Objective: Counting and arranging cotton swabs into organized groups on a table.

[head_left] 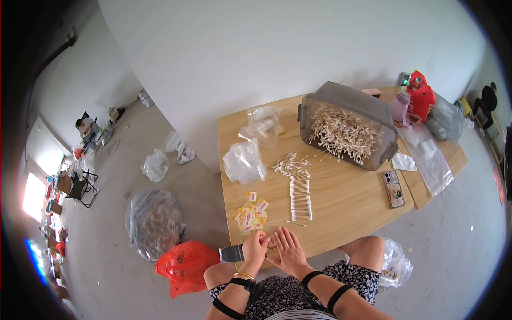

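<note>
Here at the near edge of the pale wood-grain table (341,194), the left hand (256,246) has its fingers curled in toward the thumb; whether it grips anything, I can't tell. Right beside it, the right hand (289,248) lies flat, fingers stretched out, not clenched! Just beyond them rests one thin white-tipped cotton swab (296,223), and behind that, a neat ladder-like row of cotton swabs (301,198). To the left sits a heap of small yellow-and-white cards (248,217). Farther back, a tipped grey translucent plastic bin (368,104) brims with more swabs (344,130).
</note>
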A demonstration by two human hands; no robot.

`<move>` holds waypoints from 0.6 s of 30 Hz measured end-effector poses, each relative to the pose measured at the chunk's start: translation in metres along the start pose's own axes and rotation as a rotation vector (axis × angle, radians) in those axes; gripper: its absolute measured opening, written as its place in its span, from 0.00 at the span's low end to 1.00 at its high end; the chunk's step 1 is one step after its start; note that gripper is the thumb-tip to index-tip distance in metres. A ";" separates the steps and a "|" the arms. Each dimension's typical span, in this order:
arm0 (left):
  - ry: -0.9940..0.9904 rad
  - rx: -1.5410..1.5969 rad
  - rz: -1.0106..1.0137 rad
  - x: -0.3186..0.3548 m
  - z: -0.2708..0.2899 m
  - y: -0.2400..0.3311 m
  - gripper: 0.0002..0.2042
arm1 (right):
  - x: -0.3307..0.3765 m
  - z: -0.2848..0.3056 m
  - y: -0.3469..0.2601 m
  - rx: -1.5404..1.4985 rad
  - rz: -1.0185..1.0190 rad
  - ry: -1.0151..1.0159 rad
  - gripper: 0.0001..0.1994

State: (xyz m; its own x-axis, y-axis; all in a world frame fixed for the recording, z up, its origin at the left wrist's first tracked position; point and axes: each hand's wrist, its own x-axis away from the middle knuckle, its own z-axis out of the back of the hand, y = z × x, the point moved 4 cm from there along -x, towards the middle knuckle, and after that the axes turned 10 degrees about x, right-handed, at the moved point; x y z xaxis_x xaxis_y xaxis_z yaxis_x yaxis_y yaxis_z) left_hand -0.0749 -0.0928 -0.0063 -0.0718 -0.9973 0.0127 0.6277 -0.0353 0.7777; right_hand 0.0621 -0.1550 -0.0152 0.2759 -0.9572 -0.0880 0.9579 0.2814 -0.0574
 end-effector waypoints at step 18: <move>0.060 -0.312 0.055 0.031 0.085 -0.053 0.13 | -0.001 0.001 -0.004 0.036 -0.005 -0.045 0.46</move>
State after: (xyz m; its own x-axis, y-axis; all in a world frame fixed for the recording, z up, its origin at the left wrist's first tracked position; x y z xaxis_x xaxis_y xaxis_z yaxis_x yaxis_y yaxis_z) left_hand -0.1762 -0.1164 0.0062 0.0090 -0.9999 0.0048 0.8373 0.0101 0.5466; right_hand 0.0581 -0.1550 -0.0141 0.2740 -0.9608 -0.0428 0.9612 0.2751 -0.0215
